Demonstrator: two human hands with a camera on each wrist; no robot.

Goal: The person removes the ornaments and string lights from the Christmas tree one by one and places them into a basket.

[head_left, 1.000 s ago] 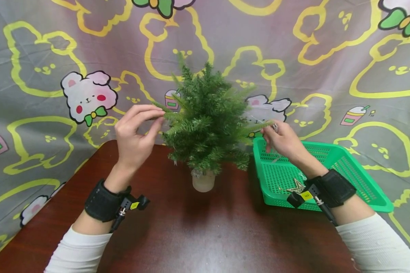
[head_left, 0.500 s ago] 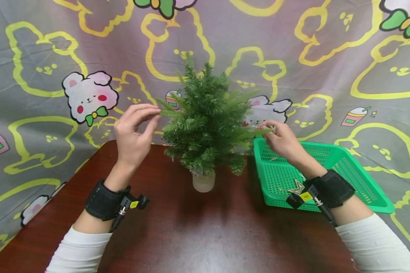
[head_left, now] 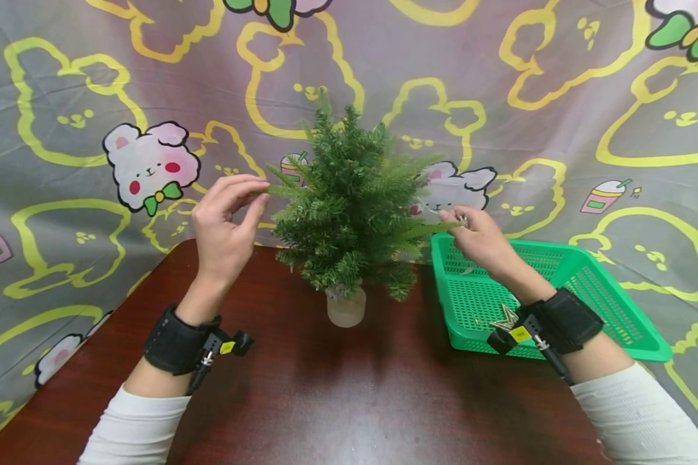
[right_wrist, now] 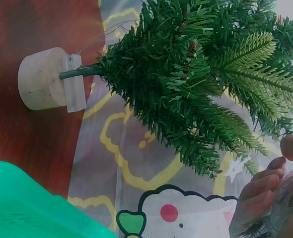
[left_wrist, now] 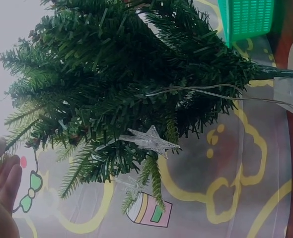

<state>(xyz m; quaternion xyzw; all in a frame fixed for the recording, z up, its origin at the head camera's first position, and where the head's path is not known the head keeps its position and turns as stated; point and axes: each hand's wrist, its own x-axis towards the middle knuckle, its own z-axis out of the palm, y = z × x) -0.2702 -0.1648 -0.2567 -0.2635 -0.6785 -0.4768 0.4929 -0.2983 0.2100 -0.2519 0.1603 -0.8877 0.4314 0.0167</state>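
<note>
A small artificial Christmas tree (head_left: 351, 200) stands upright on the table in a pale round base (head_left: 346, 309). Beside its left branches is my left hand (head_left: 223, 223), thumb and fingertips bent towards a branch tip with a gap between them. My right hand (head_left: 478, 234) curls around a bundle of clear string lights (right_wrist: 284, 198) at the tree's right side; a clear strand runs from it to the branches. In the left wrist view a clear star light (left_wrist: 151, 141) hangs among the needles, and wires lead down to a clear battery box (left_wrist: 289, 94) at the base.
A green plastic basket (head_left: 628, 352) sits on the right of the dark table (head_left: 302, 400), below my right forearm. Inside it lies a gold star ornament (head_left: 505, 318). Behind the table hangs a grey cloth (head_left: 529, 39) with yellow cartoon outlines.
My left hand has drawn slightly left from the branch. My right hand has turned a little, still gripping the string lights, and the tree's branches have shifted slightly.
</note>
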